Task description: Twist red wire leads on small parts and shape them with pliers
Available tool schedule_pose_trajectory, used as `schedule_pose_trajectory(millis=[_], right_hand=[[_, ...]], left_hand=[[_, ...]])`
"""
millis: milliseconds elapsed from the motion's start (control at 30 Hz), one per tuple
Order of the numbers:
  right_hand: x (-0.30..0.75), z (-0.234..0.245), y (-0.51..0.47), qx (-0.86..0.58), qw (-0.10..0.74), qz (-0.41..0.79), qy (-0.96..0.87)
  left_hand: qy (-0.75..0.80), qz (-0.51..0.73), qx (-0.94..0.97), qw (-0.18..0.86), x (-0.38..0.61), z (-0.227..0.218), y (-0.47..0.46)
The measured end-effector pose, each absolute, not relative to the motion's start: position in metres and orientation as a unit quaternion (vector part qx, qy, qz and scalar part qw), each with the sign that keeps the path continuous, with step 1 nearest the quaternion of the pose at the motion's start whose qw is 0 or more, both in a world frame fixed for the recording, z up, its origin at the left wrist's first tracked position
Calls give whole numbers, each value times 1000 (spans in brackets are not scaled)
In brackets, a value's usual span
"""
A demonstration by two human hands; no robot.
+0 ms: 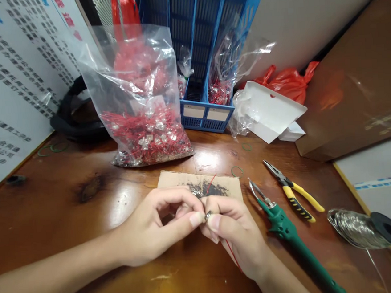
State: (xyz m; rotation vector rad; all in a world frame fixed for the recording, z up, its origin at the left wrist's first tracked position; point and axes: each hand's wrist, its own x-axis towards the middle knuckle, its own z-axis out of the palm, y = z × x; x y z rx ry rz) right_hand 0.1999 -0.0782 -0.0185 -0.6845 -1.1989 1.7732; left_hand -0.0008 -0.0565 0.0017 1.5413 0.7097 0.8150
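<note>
My left hand (169,224) and my right hand (233,228) meet over a scorched piece of cardboard (171,178). Between the thumbs and fingertips of both is a small shiny metal part (207,215), mostly covered by the fingers. A thin red wire (234,256) trails down beneath my right hand, and a red wire end (212,182) sticks up beyond the fingers; whether these are one wire is hidden. Some small silvery bits (197,192) lie on the cardboard just behind my fingertips.
Right of the cardboard lie a green soldering iron (290,231), yellow-handled pliers (295,193) and a solder wire spool (358,229). Behind stand a clear bag of red-wired parts (148,136), a blue divided rack (208,114), a white box (273,107) and a large brown carton (352,86).
</note>
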Motion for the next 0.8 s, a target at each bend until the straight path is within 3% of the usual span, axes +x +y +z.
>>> schedule_pose_trajectory(millis=[800], right_hand=[[199, -20, -78, -280, 426, 717, -476]], left_hand=[[294, 346, 665, 594, 0, 1, -55]])
